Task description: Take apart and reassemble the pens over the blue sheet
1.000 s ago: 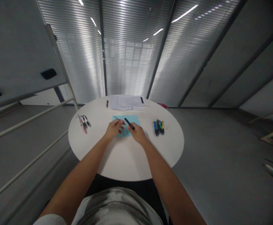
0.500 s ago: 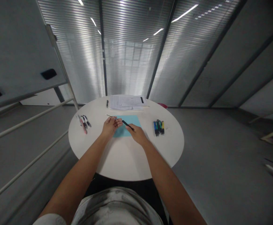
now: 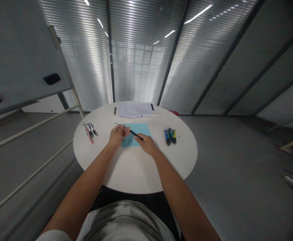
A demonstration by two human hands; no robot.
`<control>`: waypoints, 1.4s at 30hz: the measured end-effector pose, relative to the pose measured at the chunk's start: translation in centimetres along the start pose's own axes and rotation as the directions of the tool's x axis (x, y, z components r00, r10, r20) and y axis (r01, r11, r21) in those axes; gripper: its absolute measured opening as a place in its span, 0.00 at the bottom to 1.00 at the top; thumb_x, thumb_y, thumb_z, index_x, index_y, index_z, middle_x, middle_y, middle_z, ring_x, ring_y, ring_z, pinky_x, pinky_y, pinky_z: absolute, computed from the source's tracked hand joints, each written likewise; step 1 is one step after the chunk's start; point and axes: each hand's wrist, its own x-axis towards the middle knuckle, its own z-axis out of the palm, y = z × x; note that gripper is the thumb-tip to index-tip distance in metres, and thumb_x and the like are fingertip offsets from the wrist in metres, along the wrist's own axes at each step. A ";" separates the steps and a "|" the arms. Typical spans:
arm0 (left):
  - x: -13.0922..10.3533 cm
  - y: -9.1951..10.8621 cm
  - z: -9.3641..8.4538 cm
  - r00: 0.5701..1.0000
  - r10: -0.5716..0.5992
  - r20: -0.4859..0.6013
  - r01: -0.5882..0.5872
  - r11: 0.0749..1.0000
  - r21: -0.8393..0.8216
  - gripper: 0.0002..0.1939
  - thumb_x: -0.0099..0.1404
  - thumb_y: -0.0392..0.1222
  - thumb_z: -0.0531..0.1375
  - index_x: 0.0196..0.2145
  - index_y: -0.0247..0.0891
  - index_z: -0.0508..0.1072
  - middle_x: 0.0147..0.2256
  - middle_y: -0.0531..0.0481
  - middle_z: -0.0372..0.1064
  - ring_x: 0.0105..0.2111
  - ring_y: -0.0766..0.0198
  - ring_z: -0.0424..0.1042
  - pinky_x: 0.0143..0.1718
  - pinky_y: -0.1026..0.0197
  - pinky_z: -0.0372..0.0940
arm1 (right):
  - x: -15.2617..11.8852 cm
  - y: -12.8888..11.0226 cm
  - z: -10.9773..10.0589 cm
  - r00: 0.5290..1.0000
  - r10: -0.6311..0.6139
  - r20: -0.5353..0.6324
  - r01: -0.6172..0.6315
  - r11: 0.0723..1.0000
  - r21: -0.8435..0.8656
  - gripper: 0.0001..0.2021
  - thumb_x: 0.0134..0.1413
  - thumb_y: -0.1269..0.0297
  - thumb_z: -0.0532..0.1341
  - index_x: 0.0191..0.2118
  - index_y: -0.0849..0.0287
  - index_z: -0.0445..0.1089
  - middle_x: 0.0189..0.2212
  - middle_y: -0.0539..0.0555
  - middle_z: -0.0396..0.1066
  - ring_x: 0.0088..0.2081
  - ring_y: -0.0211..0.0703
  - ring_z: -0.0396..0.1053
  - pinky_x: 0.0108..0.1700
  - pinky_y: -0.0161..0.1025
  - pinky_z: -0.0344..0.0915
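Over a light blue sheet [image 3: 136, 144] on the table, my left hand [image 3: 116, 136] is pinched around a thin pen refill [image 3: 117, 123], whose pale, slender end sticks out to the upper left. The other fingers of that hand are loosely curled. My right hand [image 3: 147, 143] is closed on a black pen barrel [image 3: 134, 134] that slants up toward the left fingers. The barrel's upper end comes close to the left fingertips; whether it meets the refill I cannot tell.
The round white table [image 3: 133, 170] holds several pens [image 3: 90, 130] at left and several coloured pens [image 3: 170, 136] at right. Printed papers [image 3: 135, 109] lie at the back, with a small dark object [image 3: 115, 111] beside them. A whiteboard frame [image 3: 68, 73] stands at left.
The black pen barrel has shifted slightly left, closer to my left fingers. My left hand and the refill have hardly moved.
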 end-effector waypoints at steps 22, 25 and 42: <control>-0.7 -0.2 0.2 0.988 -0.011 0.153 -0.023 0.975 0.221 0.17 0.50 0.49 0.67 0.28 0.32 0.72 0.29 0.46 0.72 0.27 0.66 0.71 0.38 0.57 0.67 | 0.0 0.0 0.1 1.000 0.006 0.003 -0.006 1.000 -0.010 0.17 0.61 0.51 0.51 0.46 0.53 0.72 0.33 0.51 0.74 0.31 0.39 0.67 0.35 0.33 0.59; -0.9 -0.2 0.2 0.979 -0.055 0.196 0.001 0.964 0.265 0.16 0.49 0.49 0.68 0.27 0.32 0.72 0.24 0.49 0.69 0.27 0.65 0.71 0.36 0.57 0.67 | 0.1 0.0 0.2 1.000 0.008 -0.006 -0.008 1.000 0.003 0.17 0.61 0.53 0.51 0.45 0.54 0.71 0.33 0.51 0.74 0.32 0.39 0.67 0.35 0.34 0.59; -0.7 -0.2 -0.3 0.968 -0.095 0.233 0.026 0.959 0.282 0.22 0.51 0.48 0.68 0.42 0.34 0.77 0.33 0.44 0.73 0.29 0.66 0.70 0.31 0.62 0.65 | 0.2 -0.2 0.3 1.000 -0.003 -0.013 0.005 0.992 0.128 0.18 0.61 0.51 0.49 0.41 0.58 0.70 0.27 0.49 0.68 0.28 0.37 0.62 0.31 0.32 0.57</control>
